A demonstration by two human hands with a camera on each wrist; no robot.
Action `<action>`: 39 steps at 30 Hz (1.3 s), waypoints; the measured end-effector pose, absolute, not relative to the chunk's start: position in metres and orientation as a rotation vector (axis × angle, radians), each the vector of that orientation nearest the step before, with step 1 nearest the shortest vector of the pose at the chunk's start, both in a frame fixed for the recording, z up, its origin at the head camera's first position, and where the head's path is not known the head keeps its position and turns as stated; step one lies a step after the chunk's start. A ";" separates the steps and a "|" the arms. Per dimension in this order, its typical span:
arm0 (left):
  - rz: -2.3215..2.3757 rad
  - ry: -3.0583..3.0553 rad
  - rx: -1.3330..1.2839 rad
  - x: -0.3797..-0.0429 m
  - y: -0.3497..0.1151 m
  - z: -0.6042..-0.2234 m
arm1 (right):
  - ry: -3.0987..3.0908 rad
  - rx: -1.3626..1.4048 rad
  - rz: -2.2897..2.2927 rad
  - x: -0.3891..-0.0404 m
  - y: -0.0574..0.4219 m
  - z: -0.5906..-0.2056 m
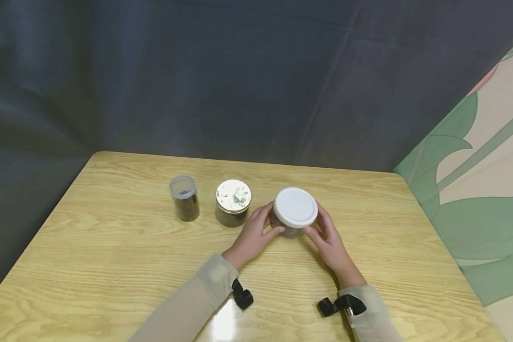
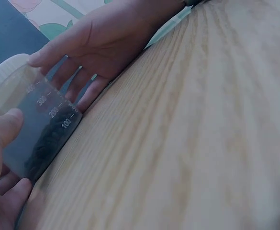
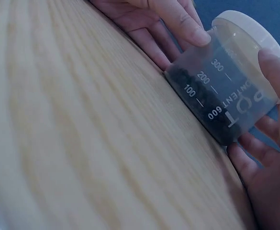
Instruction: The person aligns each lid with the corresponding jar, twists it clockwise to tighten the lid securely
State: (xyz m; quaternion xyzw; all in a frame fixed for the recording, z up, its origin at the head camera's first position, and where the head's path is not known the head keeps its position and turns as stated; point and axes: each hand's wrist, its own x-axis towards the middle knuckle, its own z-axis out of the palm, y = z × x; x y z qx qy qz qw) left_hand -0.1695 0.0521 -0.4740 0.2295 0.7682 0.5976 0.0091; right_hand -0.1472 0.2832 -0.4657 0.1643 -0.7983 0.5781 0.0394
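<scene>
A clear jar [image 3: 202, 91] with a white screw lid [image 1: 296, 207] stands upright on the table, printed with measuring marks and partly filled with dark small pieces. My left hand [image 1: 253, 237] holds its left side, thumb toward the front. From the right side, my right hand [image 1: 331, 242] holds the same jar, its thumb near the lid's lower edge. Both wrist views show fingers curved around the wall close to the tabletop. The lid is on the jar.
Left of my left hand stands a jar with a shiny gold lid [image 1: 228, 202], its contents dark. Farther left is a narrower jar [image 1: 187, 209] with a translucent lid. Behind the wooden table [image 1: 111, 247] hangs a dark curtain [image 1: 239, 85]; a floral wall [image 1: 487, 190] is at the right.
</scene>
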 end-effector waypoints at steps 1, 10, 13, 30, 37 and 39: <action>1.871 2.399 0.707 -0.169 0.053 -0.473 | -2.452 0.488 1.774 -0.147 0.283 -0.465; 1.838 2.453 0.632 -0.166 0.059 -0.467 | -2.455 0.456 1.774 -0.147 0.284 -0.465; 1.833 2.477 0.629 -0.166 0.061 -0.468 | -2.451 0.458 1.768 -0.148 0.285 -0.466; 1.602 2.716 0.546 -0.165 0.065 -0.467 | -2.348 0.531 1.819 -0.159 0.284 -0.475; 1.500 2.746 0.511 -0.164 0.060 -0.461 | -2.354 0.519 1.821 -0.165 0.281 -0.477; 1.456 2.741 0.541 -0.163 0.057 -0.459 | -2.361 0.506 1.823 -0.166 0.282 -0.477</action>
